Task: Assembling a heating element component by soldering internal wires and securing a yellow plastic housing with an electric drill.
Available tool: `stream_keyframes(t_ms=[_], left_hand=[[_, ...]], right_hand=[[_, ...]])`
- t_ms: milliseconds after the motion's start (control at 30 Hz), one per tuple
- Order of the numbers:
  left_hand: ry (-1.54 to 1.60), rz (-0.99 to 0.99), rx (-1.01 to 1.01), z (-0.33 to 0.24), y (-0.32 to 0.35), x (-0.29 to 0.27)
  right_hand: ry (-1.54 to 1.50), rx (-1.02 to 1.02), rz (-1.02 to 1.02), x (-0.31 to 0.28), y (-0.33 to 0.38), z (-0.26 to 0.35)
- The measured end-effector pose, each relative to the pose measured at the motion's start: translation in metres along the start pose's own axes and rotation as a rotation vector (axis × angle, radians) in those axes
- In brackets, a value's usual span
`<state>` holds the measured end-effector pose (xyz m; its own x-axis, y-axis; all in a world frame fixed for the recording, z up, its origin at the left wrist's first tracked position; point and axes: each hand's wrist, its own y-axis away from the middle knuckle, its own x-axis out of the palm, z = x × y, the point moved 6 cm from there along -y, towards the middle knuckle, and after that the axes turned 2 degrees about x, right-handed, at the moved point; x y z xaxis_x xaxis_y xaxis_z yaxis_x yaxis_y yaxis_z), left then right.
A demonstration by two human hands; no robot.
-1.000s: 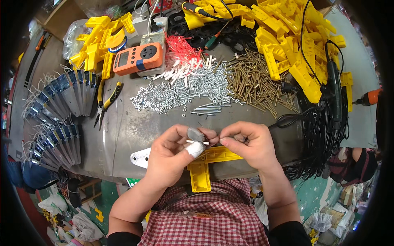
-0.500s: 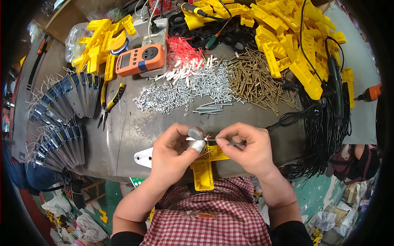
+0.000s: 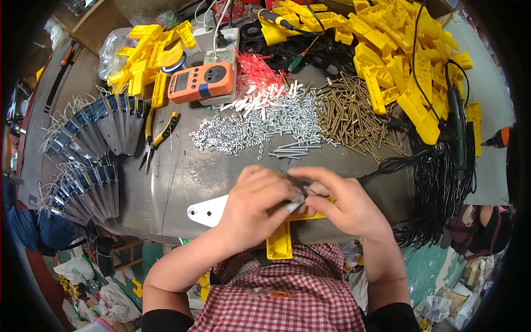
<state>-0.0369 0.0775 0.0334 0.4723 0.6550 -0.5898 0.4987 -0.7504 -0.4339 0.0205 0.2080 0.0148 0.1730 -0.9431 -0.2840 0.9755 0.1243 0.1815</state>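
Note:
My left hand (image 3: 257,205) and my right hand (image 3: 343,202) meet fingertip to fingertip over a yellow plastic housing (image 3: 279,243) at the table's near edge. The right fingers pinch a thin dark cable (image 3: 316,192), of which only a short bit shows. Curled closed beside it, the left fingers, some with a pale covering, hide whatever lies between them, and motion smears them a little. A white plate with holes (image 3: 207,212) lies next to the left hand, partly under it.
Screws (image 3: 287,116), nuts (image 3: 221,133) and brass-coloured bolts (image 3: 359,110) lie in heaps beyond my hands. Pliers (image 3: 157,138) and fanned metal plates with wires (image 3: 105,127) lie left, near an orange meter (image 3: 201,83). Yellow housings (image 3: 392,61) and black cables (image 3: 437,193) crowd the right.
My left hand has moved right and turned over toward the right fingertips, covering the cable end. Bare copper strands and a white piece, seen before between the hands, are now hidden.

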Motion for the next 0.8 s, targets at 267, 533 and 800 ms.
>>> stream_keyframes(t_ms=[267, 533, 800], left_hand=[[0.032, 0.115, -0.229, 0.037, -0.036, 0.014], [-0.686, -0.016, 0.079, 0.093, -0.089, 0.016], [-0.547, -0.079, -0.001, 0.091, -0.065, 0.002]], right_hand=[[-0.506, 0.084, -0.105, -0.018, -0.029, -0.048], [-0.613, 0.024, -0.243, -0.025, -0.031, -0.06], [-0.574, 0.042, -0.313, -0.024, -0.034, -0.063]])
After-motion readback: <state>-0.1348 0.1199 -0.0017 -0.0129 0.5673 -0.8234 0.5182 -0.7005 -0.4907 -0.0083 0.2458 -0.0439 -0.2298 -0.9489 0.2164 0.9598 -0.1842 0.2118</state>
